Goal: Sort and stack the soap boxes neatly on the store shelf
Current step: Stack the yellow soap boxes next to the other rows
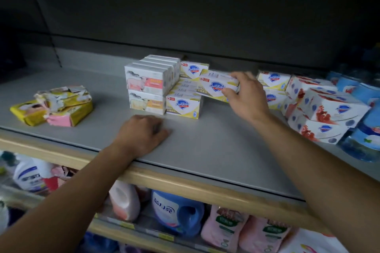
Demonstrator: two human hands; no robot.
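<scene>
While right hand (245,96) grips a yellow-and-white soap box (218,86) bearing a blue shield logo, writing blurred, left hand (141,133) rests loosely curled on shelf (205,150).

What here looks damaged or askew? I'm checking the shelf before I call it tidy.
The yellow soap packs at the shelf's left end look torn and crumpled, lying in a loose heap apart from the stacks. At the right, the red-patterned white boxes sit tilted, not squared up.
</scene>
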